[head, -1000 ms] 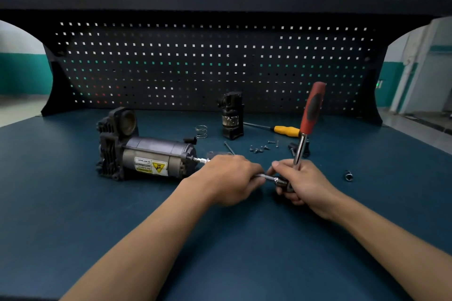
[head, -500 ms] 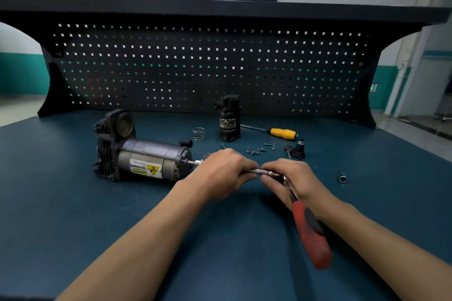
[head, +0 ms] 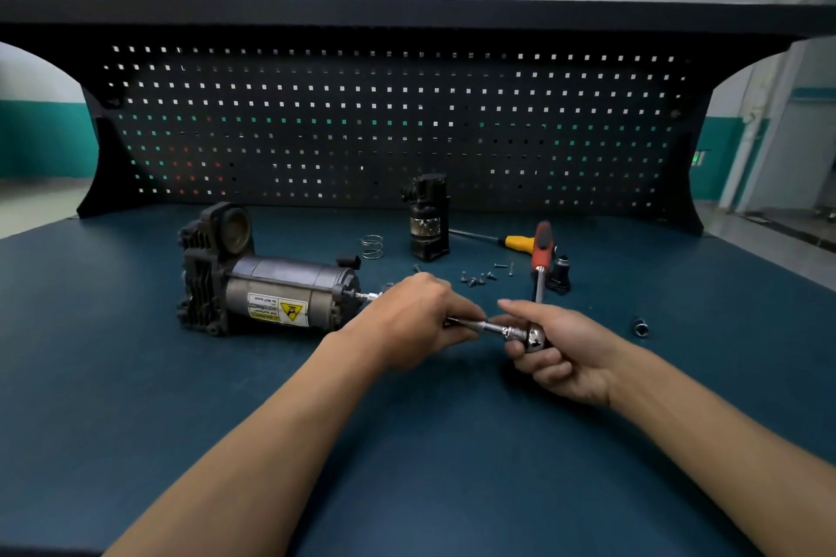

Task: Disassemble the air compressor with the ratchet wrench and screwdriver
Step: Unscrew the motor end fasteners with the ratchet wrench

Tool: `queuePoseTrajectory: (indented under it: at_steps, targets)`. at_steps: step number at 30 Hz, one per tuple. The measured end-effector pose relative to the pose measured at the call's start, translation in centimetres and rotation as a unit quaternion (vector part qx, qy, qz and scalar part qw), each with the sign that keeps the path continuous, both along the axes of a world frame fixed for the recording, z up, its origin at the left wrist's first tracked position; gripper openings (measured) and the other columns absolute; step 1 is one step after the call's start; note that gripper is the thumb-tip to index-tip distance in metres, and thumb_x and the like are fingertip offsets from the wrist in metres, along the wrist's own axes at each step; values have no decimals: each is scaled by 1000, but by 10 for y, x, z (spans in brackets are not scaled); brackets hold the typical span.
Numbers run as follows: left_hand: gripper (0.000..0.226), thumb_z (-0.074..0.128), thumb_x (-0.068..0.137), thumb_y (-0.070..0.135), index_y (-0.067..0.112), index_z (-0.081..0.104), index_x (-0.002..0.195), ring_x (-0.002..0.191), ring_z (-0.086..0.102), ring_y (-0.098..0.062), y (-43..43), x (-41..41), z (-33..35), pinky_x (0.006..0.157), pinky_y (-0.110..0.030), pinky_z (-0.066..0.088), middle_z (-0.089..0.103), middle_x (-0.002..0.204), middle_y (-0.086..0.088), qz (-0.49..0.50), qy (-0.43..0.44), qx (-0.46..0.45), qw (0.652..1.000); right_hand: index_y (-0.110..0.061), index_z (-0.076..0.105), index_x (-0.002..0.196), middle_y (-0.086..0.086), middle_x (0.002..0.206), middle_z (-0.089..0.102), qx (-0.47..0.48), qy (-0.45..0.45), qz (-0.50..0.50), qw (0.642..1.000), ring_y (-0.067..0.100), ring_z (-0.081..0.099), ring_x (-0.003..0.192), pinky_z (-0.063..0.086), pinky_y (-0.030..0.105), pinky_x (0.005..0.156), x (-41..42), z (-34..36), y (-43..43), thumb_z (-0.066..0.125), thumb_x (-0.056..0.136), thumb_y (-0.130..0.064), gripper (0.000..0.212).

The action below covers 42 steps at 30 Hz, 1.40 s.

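Progress check: I'd say this is somewhere around the middle. The air compressor (head: 267,285) lies on its side, left of centre on the bench (head: 113,375). Its long axis runs pretty much left-right, with the finned black cylinder end at the left and the grey motor can pointing right at the hands, yellow warning label facing me. Those two sections are still joined, so the main body looks like what's left to split.

Just behind the motor end sits a loose spring (head: 373,246). The left hand (head: 416,317) is curled around the socket extension bar (head: 479,325), which lines up with a fastener on the motor's end face. My guess is that's the bolt being worked on.

Further back, a black removed part (head: 429,219) stands upright. To its right are a scatter of small screws (head: 479,277) and the yellow-handled screwdriver (head: 515,242), lying flat and not in use. So several bits are clearly off already.

The ratchet wrench (head: 538,285) has its red handle sticking up and away from me. The right hand (head: 561,353) has its fingers wrapped around the chrome head, thumb laid forward on top. There's a small black fitting (head: 561,276) just right of the handle, and a spare socket (head: 641,327) sits off on its own at far right.
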<state>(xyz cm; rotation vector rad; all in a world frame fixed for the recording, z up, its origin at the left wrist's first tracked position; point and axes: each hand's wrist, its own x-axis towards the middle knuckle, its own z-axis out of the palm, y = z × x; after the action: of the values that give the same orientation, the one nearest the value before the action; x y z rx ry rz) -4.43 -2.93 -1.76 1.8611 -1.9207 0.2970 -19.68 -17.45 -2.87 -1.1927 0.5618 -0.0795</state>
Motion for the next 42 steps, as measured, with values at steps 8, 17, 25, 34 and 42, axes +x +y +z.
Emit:
queuePoseTrajectory:
  at_steps: [8, 17, 25, 34, 42]
  targets:
    - [15, 72, 90, 27, 23, 75, 104, 87, 54, -13, -6, 4, -9, 79, -41, 49, 68, 86, 2, 19, 19, -23, 999, -22, 75, 94, 1, 58, 58, -423, -96, -42, 900, 10, 39, 44, 32, 21, 44, -2, -12, 4, 66, 97, -27, 11]
    - [28, 49, 101, 44, 28, 66, 116, 103, 51, -13, -9, 0, -9, 81, -33, 43, 66, 99, 8, 74, -32, 31, 996, -42, 71, 99, -27, 90, 73, -532, -154, -36, 832, -7, 66, 90, 44, 5, 79, -1, -23, -1, 69, 95, -18, 24]
    - [28, 49, 102, 39, 22, 67, 116, 101, 56, -20, -10, -1, -4, 83, -42, 46, 67, 102, 1, 84, -28, 36, 995, -47, 75, 99, -14, 85, 72, -609, -201, -53, 765, 3, 66, 80, 48, 14, 70, 8, -31, -17, 73, 90, -27, 22]
    - [20, 58, 99, 33, 19, 70, 105, 91, 52, -18, -6, 3, -6, 80, -43, 45, 66, 87, -1, 42, -33, 21, 998, -9, 64, 100, 7, 62, 54, -79, -1, -23, 997, 7, 31, 35, 20, 16, 28, 7, -2, -9, 53, 99, -49, 41]
    - [18, 60, 98, 33, 22, 72, 106, 82, 49, -14, -7, 6, -7, 75, -43, 47, 63, 78, 6, 22, -25, -22, 999, -15, 64, 95, 2, 60, 51, 26, -27, 19, 999, 1, 29, 30, 18, 12, 26, 9, 1, -14, 66, 85, -35, 22]
